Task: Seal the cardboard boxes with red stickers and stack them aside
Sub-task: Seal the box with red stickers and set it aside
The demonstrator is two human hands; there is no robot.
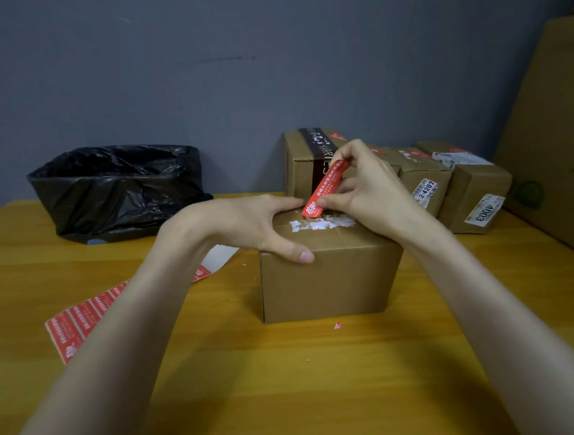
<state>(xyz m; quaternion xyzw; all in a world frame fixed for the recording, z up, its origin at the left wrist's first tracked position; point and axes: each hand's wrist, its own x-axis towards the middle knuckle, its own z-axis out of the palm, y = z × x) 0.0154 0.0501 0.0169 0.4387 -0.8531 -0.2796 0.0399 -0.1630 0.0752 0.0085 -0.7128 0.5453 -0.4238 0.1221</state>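
A brown cardboard box (331,279) stands in the middle of the yellow table, with torn white label scraps on its closed top. My left hand (252,227) lies flat on the top's left side, thumb hooked over the front edge. My right hand (369,190) pinches a long red sticker (328,188) between thumb and fingers; the sticker's lower end touches the top near the seam and the rest slants up and away. A sheet of red stickers (81,322) lies on the table at the left, partly under my left forearm.
Several sealed cardboard boxes (423,179) with labels stand in a row against the grey wall behind the box. A bin lined with a black bag (118,189) sits at the back left. A large carton (561,147) rises at the right edge. Small paper scraps (337,325) dot the table.
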